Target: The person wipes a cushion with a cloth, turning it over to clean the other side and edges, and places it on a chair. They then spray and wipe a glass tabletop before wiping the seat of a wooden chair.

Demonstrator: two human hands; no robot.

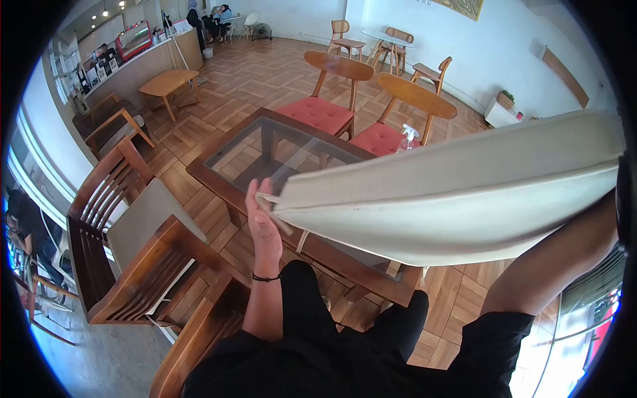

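A long cream seat cushion [451,192] is raised in front of me, above the glass-topped wooden table [242,192], and it reaches to the right edge of the view. Thin fabric ties [302,241] hang from its edge. My left hand [261,215] is upright at the cushion's left end, palm towards it and fingers stretched out, beside a tie at the corner. My right forearm reaches up under the cushion's right end; the right hand itself is hidden or outside the view. A clear spray bottle [407,138] with a white trigger shows just behind the cushion.
Two chairs with red seats [315,114] stand across the table. On my left are a wooden slatted chair [149,219] with a grey seat and another wooden chair [206,331] close by. A low wooden table [169,82] and a counter [142,61] stand farther back. People are in the background.
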